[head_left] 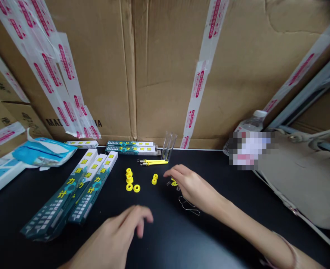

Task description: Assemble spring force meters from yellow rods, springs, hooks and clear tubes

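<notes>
My left hand (117, 228) is over the near part of the black table, fingers loosely bent and a gap at the thumb, with nothing in it. My right hand (189, 183) reaches over small yellow clips (174, 182) and a small spring (168, 183), its fingers stretched to the left and partly covering them. Metal wire hooks (189, 206) lie below it. Left of its fingertips are two small yellow caps (154, 179). Several larger yellow rings (129, 179) lie farther left. Behind are yellow rods with metal springs (153, 162) and clear plastic tubes (169, 146).
Long green-and-white spring-scale boxes (81, 186) lie at the left, with more boxes (131, 148) at the back. A blue packet (46, 151) rests at far left. At the right stand a water bottle (250, 123) and a beige bag (302, 175). A large taped carton (159, 74) forms the back.
</notes>
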Motion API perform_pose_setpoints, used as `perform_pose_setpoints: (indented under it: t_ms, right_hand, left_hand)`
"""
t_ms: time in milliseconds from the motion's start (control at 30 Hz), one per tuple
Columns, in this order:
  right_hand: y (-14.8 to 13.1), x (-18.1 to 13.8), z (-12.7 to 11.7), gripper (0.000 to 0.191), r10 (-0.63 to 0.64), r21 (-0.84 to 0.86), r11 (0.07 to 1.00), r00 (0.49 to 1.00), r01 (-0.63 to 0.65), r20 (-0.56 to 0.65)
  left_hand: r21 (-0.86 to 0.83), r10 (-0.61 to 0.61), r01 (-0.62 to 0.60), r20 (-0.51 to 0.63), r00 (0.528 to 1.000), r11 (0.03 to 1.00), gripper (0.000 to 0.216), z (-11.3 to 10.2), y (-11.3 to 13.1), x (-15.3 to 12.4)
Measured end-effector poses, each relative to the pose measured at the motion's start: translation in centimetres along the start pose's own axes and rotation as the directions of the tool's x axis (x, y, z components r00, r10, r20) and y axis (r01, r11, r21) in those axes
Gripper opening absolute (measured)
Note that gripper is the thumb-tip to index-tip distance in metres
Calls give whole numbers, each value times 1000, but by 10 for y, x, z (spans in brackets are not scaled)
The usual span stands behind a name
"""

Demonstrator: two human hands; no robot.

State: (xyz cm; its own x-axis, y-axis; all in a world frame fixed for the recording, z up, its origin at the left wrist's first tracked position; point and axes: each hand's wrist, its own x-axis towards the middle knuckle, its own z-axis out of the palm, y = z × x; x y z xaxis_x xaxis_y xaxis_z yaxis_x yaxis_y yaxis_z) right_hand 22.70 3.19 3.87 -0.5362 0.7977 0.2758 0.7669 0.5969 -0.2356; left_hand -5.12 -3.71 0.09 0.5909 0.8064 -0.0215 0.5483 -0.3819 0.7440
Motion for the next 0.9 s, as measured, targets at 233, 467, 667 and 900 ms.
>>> perform_pose_setpoints:
  t_ms: [233,467,667,900]
  right_hand:
    - [22,34,25,20,108,-228,968,994,-104,4]
    - [28,50,38,28,120,-387,919,989,-77,87]
    - [26,53,47,27,130,-488,871,986,-62,107]
    - [36,50,51,28,56,-528,849,996,-9,73]
  left_hand:
    - [504,495,-339,-213,842,794,14,-1,16,78]
    - [488,603,-444,-237,762,752,14,10,6,70]
    - [426,549,-413,-270,791,805,16,-4,0,63]
    - [403,541,-418,-262,800,814,16,-3,-4,63]
